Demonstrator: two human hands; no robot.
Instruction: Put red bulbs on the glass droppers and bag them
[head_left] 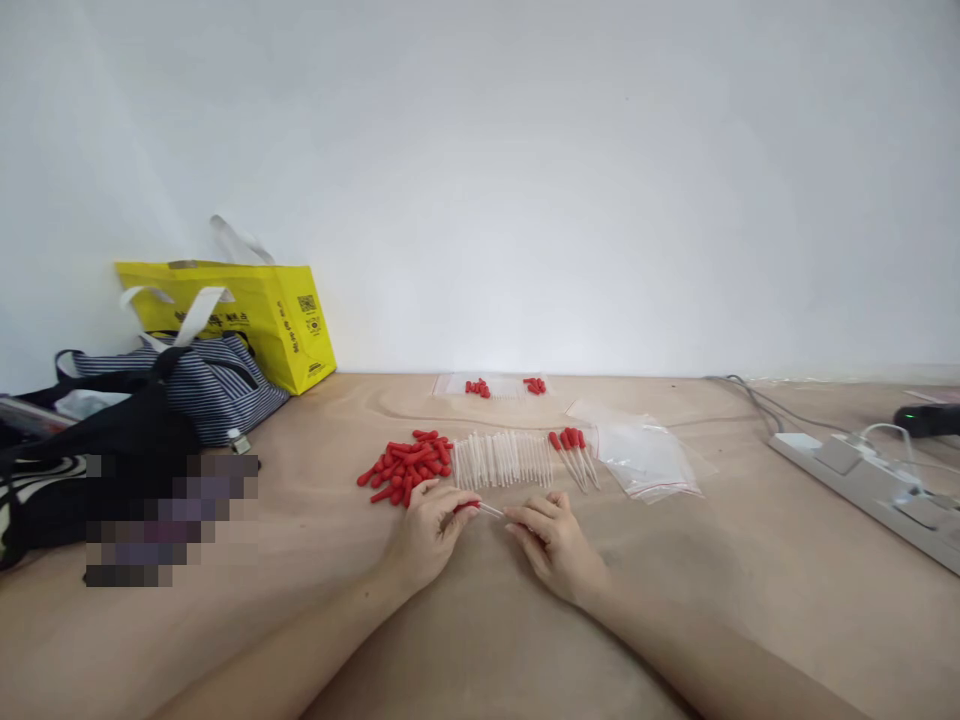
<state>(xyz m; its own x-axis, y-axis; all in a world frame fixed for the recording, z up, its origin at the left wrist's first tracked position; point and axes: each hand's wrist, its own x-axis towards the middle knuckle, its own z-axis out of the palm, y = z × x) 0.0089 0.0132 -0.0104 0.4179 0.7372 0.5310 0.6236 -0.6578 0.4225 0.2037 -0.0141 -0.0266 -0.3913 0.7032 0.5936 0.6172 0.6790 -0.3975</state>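
Note:
My left hand (437, 525) pinches a red rubber dropper bulb (466, 506). A thin clear dropper tube (490, 510) runs from the bulb to the fingertips of my right hand (551, 540), which grip its other end. Whether the tube sits inside the bulb is hidden by my fingers. Just beyond my left hand lies a heap of loose red bulbs (409, 462). A row of clear tubes (502, 459) lies side by side in front of both hands. Several droppers with red bulbs on their tubes (576, 455) rest to the right of that row.
Clear zip bags (649, 458) lie at the right, and another bag (502, 385) with bulbs and tubes is near the wall. A yellow bag (300, 340) and a striped bag (217, 390) stand left. A power strip (870, 490) with cables lies far right.

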